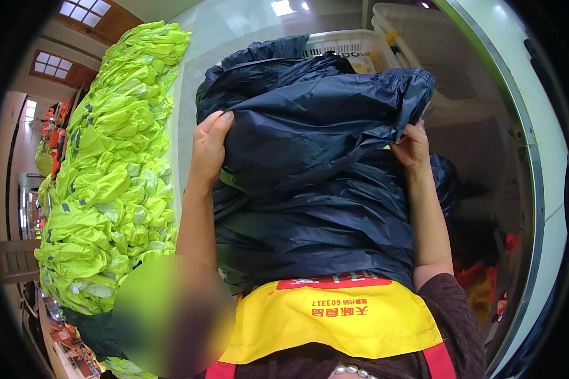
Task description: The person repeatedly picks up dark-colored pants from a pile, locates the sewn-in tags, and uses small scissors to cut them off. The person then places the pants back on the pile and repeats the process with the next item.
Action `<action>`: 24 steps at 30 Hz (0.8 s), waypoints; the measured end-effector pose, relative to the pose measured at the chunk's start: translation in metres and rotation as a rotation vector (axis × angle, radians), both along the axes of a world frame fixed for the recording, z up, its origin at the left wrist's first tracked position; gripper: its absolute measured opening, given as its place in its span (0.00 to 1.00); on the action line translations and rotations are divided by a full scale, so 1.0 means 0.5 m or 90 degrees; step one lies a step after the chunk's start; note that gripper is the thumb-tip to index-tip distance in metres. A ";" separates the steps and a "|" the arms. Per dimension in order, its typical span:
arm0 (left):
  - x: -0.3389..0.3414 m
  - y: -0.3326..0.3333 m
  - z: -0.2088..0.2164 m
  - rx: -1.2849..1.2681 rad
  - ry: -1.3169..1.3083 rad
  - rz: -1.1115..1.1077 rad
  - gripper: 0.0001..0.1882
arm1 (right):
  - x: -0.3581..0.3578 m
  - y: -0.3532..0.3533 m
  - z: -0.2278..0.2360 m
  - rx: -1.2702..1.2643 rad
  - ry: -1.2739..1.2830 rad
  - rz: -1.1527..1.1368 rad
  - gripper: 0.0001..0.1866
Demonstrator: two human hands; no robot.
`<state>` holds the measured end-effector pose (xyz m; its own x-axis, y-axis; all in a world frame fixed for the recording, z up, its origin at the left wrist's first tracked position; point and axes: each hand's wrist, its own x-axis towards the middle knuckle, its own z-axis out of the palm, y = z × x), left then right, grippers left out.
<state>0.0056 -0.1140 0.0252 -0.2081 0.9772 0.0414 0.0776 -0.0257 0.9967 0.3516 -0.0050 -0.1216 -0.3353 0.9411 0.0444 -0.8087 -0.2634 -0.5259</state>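
A dark navy garment of thin, shiny fabric (pixel 310 120) is stretched between my two hands, with a gathered elastic edge at its upper right end. My left hand (pixel 210 140) pinches its left end, thumb on top. At the right, my right hand (pixel 412 146) has its fingers closed on the garment below the gathered edge; the fabric partly hides the fingertips. Beneath it, a heap of similar navy garments (pixel 316 234) reaches down to my yellow apron (pixel 335 319). More dark fabric (pixel 265 54) lies bunched behind the held piece.
Along the left runs a tall stack of neon yellow-green garments (pixel 120 158). A white plastic crate (pixel 379 47) stands at the back, beside another pale bin (pixel 417 31). A metal-edged frame (pixel 537 189) bounds the right side. Red and yellow items (pixel 483 287) lie low at the right.
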 end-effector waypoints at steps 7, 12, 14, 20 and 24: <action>-0.005 0.004 -0.029 0.471 0.658 -0.154 0.18 | 0.021 -0.034 0.108 -0.065 0.177 -0.053 0.13; -0.021 0.032 -0.158 0.391 1.003 -0.210 0.12 | -0.019 -0.053 0.129 0.413 -0.476 -0.124 0.12; -0.019 0.047 -0.208 0.170 0.994 -0.279 0.14 | -0.051 -0.059 0.149 0.638 -0.613 -0.111 0.14; 0.099 0.093 -0.019 -0.179 0.095 -0.108 0.17 | -0.081 -0.083 0.208 0.759 -0.648 -0.039 0.16; 0.193 0.078 0.052 -0.120 0.362 -0.333 0.21 | -0.105 -0.124 0.212 0.875 -0.798 0.083 0.04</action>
